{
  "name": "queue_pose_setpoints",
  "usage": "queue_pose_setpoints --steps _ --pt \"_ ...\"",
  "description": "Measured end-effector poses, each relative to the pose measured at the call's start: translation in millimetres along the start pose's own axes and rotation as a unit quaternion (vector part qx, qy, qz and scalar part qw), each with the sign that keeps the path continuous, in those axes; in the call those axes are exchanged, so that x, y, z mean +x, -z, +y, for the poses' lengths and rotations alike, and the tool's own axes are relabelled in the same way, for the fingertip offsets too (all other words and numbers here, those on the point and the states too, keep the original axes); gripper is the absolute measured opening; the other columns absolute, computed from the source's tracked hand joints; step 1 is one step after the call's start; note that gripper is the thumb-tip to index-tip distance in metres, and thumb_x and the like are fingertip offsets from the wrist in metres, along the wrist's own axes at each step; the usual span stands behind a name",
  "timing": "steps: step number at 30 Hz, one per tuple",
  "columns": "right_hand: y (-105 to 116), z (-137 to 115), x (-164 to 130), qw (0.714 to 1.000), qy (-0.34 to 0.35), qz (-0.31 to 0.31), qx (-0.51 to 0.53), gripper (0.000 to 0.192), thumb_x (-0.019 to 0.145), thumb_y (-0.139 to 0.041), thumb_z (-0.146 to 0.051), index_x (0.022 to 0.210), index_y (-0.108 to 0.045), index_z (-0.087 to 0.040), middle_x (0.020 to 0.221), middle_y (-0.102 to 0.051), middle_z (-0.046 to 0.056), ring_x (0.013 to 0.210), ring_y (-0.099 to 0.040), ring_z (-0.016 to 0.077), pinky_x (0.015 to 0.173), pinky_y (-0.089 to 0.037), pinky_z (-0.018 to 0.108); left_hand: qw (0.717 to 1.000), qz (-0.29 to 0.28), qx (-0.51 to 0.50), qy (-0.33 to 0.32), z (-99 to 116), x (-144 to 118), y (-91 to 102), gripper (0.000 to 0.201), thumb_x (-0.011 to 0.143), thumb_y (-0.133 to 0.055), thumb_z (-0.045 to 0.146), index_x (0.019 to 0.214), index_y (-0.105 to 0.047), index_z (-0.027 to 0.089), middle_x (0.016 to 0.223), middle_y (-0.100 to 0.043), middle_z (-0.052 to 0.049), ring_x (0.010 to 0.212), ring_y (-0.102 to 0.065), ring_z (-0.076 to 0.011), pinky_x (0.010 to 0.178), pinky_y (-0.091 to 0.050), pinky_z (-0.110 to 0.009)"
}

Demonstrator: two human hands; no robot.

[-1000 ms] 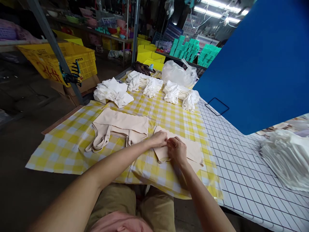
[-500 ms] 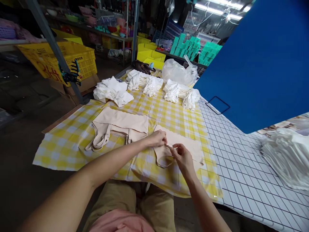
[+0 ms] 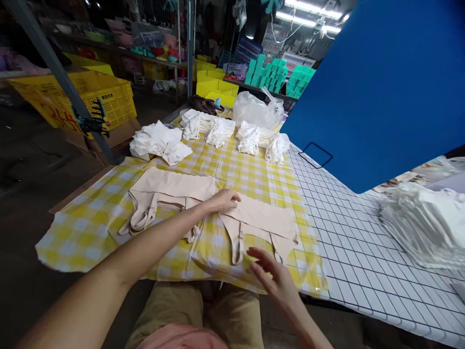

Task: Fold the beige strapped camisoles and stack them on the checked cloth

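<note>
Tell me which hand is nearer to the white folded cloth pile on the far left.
The left hand: it rests on the beige garment, just below the cloth pile. The right hand hovers at the table's near edge, farther away.

Beige fabric camisole top [image 3: 259, 219] lies flat, spread out, straps toward the near edge of the yellow-and-white checked tablecloth [image 3: 254, 177], under my left palm at its top-left corner. Second beige fabric camisole [image 3: 170, 190] flat just left.

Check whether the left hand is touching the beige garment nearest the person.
Touching: the head view shows the left hand resting flat on the beige garment's upper left corner.
</note>
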State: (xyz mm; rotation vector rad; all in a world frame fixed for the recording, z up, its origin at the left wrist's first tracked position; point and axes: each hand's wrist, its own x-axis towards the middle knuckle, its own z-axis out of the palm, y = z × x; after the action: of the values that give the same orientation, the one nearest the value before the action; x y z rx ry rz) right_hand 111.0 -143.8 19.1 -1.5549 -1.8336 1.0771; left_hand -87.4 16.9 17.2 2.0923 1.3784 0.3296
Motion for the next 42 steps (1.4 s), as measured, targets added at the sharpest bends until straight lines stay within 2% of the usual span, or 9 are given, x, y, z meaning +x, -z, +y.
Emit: queue_pose_setpoints --steps 2,5,8,12,18,22,29,39,42 --pt "26.9 8.6 18.3 0.995 -0.031 0.073 -0.057 0.035 0.077 -0.049 -0.042 0.096 -0.063 -0.017 0.091 -0.069 0.010 0.069 -0.062 0.0208 0.061 -0.047 0.030 0.996 0.064 0.035 0.051 2.4 3.3 0.7 0.032 0.078 -0.048 0.015 0.108 -0.060 0.013 0.114 -0.059 -0.009 0.107 -0.052 -0.0210 0.090 -0.038 -0.028" --pt "69.0 28.5 57.6 0.950 -0.142 0.218 -0.171 0.028 0.075 -0.047 -0.033 0.091 -0.062 -0.016 0.090 -0.067 0.010 0.074 -0.060 0.0221 0.064 -0.043 0.032 0.986 0.102 0.071 0.113 4.7 10.7 -1.4 0.037 0.080 -0.050 0.019 0.114 -0.052 0.006 0.125 -0.047 -0.020 0.119 -0.039 -0.0312 0.099 -0.027 -0.043" --pt "94.6 46.7 95.1 0.926 -0.227 0.225 -0.200 0.017 0.071 -0.052 -0.033 0.071 -0.058 -0.017 0.077 -0.065 0.011 0.074 -0.058 0.0252 0.060 -0.039 0.032 0.979 0.097 0.081 0.163 5.0 22.9 -4.3 0.042 0.076 -0.057 0.024 0.113 -0.052 0.003 0.123 -0.047 -0.025 0.118 -0.040 -0.0346 0.099 -0.025 -0.047" --pt "99.1 53.4 120.7 0.942 -0.240 0.173 -0.159 0.021 0.063 -0.061 -0.026 0.052 -0.043 -0.021 0.048 -0.052 0.002 0.053 -0.052 0.0190 0.050 -0.033 0.028 0.980 0.054 0.050 0.187 3.2 39.7 -1.4 0.028 0.065 -0.063 0.014 0.092 -0.062 0.009 0.104 -0.061 -0.019 0.107 -0.052 -0.0323 0.092 -0.034 -0.043" --pt "113.6 38.5 104.3 0.974 -0.186 0.128 -0.028 0.022 0.061 -0.064 -0.025 0.059 -0.043 -0.020 0.055 -0.051 -0.003 0.051 -0.049 0.0115 0.048 -0.037 0.024 0.988 0.031 -0.079 0.132 6.4 31.4 15.5 0.015 0.059 -0.059 0.014 0.074 -0.061 0.012 0.073 -0.064 -0.006 0.071 -0.061 -0.0224 0.059 -0.044 -0.026" --pt "137.8 24.4 82.1 0.978 -0.144 0.049 0.143 0.031 0.054 -0.075 -0.035 0.069 -0.055 -0.016 0.068 -0.060 0.002 0.062 -0.056 0.0152 0.055 -0.044 0.027 0.982 0.060 -0.174 0.049 16.0 15.9 30.1 0.015 0.067 -0.056 0.025 0.078 -0.058 0.014 0.073 -0.061 0.001 0.067 -0.058 -0.0141 0.056 -0.041 -0.020" --pt "171.4 -6.3 70.6 0.964 -0.138 0.053 0.221 0.033 0.047 -0.082 -0.027 0.072 -0.063 -0.016 0.072 -0.063 0.003 0.062 -0.056 0.0138 0.055 -0.047 0.025 0.890 0.095 -0.440 -0.069 36.3 11.6 56.4 0.017 0.057 -0.063 0.016 0.062 -0.046 0.015 0.056 -0.051 0.006 0.054 -0.050 -0.0078 0.053 -0.035 -0.017" --pt "180.4 -44.6 105.6 0.957 -0.004 0.201 0.210 0.033 0.050 -0.080 -0.033 0.076 -0.065 -0.019 0.082 -0.065 0.003 0.078 -0.056 0.0194 0.063 -0.047 0.029 0.896 0.166 -0.408 -0.055 49.5 20.8 109.2 0.011 0.067 -0.055 0.017 0.071 -0.062 0.011 0.063 -0.061 0.001 0.060 -0.055 -0.0115 0.060 -0.040 -0.022" --pt "169.8 -40.0 89.7 0.967 0.053 0.208 0.133 0.034 0.054 -0.077 -0.040 0.077 -0.063 -0.019 0.083 -0.064 0.004 0.079 -0.056 0.0208 0.068 -0.047 0.033 0.933 0.169 -0.306 -0.082 39.6 1.6 106.8 0.015 0.064 -0.055 0.015 0.073 -0.067 0.013 0.065 -0.064 0.002 0.068 -0.058 -0.0143 0.067 -0.042 -0.023"
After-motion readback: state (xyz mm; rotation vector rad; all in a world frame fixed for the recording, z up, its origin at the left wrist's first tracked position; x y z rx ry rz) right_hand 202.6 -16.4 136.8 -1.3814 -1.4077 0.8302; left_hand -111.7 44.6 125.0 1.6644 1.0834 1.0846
